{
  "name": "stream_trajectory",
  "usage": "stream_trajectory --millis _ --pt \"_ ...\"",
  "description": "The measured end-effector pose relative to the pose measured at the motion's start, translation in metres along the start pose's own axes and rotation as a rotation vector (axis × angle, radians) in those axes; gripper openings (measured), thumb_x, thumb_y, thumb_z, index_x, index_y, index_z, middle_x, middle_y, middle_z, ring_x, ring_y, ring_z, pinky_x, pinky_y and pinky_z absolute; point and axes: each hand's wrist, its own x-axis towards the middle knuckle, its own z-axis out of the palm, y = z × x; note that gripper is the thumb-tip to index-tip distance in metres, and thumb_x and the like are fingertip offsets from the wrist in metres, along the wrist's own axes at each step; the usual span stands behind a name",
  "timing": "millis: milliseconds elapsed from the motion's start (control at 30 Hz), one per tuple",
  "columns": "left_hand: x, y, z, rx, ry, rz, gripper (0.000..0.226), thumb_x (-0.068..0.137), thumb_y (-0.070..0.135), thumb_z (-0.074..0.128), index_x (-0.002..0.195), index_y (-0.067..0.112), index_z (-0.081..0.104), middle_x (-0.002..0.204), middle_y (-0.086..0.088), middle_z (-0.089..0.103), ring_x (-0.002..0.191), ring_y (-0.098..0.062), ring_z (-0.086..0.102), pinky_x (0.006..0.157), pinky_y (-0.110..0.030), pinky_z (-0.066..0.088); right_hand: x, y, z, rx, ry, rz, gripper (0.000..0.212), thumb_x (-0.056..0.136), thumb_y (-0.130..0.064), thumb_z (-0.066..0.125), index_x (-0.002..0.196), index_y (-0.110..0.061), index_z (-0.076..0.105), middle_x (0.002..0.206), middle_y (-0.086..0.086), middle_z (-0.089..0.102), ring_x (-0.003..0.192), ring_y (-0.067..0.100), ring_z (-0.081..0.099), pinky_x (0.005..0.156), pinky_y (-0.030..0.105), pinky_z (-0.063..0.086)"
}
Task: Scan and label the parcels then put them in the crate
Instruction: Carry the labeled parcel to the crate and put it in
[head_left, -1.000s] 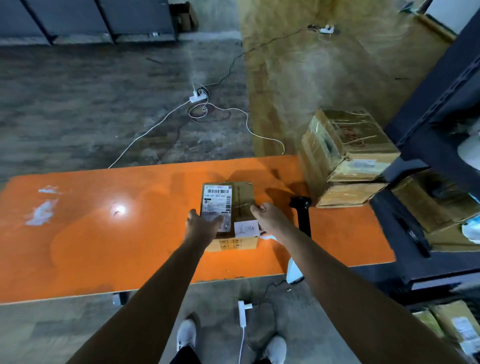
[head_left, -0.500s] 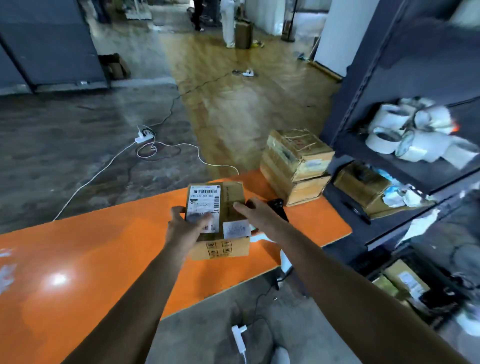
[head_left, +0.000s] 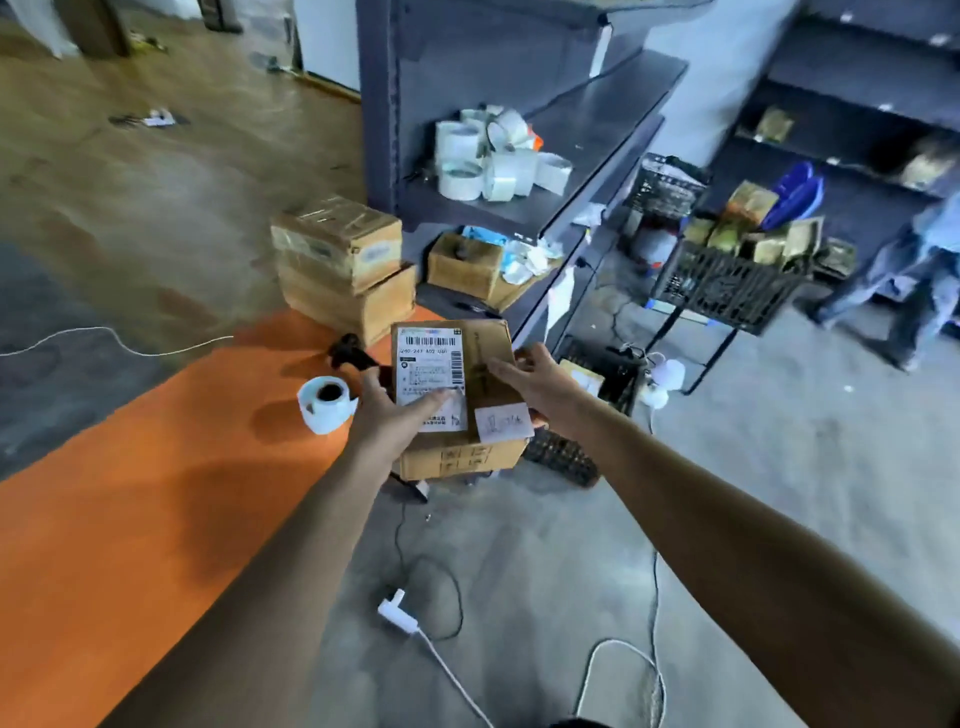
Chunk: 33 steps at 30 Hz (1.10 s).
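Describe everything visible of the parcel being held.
The parcel is a closed brown cardboard box, held roughly level past the end of the orange table. A large white shipping label with barcodes covers the left of its top; a smaller white label sits at the near right corner. Blurred print marks its front face. The left hand grips its near left side, thumb on the shipping label; the right hand holds its right edge.

place: warehouse packing area | evidence: metal shelving (head_left: 597, 104), tape rolls (head_left: 493, 161), stacked cartons (head_left: 343, 270), crate (head_left: 727, 291)
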Motion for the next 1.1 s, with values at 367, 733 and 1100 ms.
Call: stream_trajectory --millis 367,733,1100 --pt "-0.082 0.016 0.234 0.196 -0.447 0.096 0.09 0.069 0.039 0.086 0.138 0.016 0.032 0.128 -0.003 0.057 0.108 -0.017 0.052 0.091 -0.032 0.042 -0.116 0.148 -0.198 0.158 0.305 0.205 0.052 0.09 -0.046 0.064 0.135 -0.033 0.039 0.114 0.007 0.068 0.095 0.027 0.07 0.072 0.053 0.059" --pt "-0.253 0.02 0.526 0.37 -0.713 0.167 0.082 0.071 0.041 0.084 0.132 0.022 0.034 0.111 0.006 0.06 0.073 0.004 0.059 0.068 -0.021 0.049 -0.26 0.339 -0.441 0.193 0.536 0.314 0.061 0.091 -0.049 0.062 0.143 -0.036 0.034 0.111 0.004 0.07 0.086 0.018 0.071 0.048 0.031 0.054" --pt "-0.346 0.037 0.712 0.522 -0.803 0.232 0.086 0.07 0.051 0.081 0.135 0.022 0.032 0.125 0.001 0.062 0.11 -0.02 0.059 0.096 -0.037 0.049 -0.321 0.441 -0.606 0.277 0.569 0.375 0.064 0.092 -0.048 0.059 0.147 -0.039 0.028 0.108 0.001 0.069 0.089 0.019 0.072 0.061 0.041 0.06"
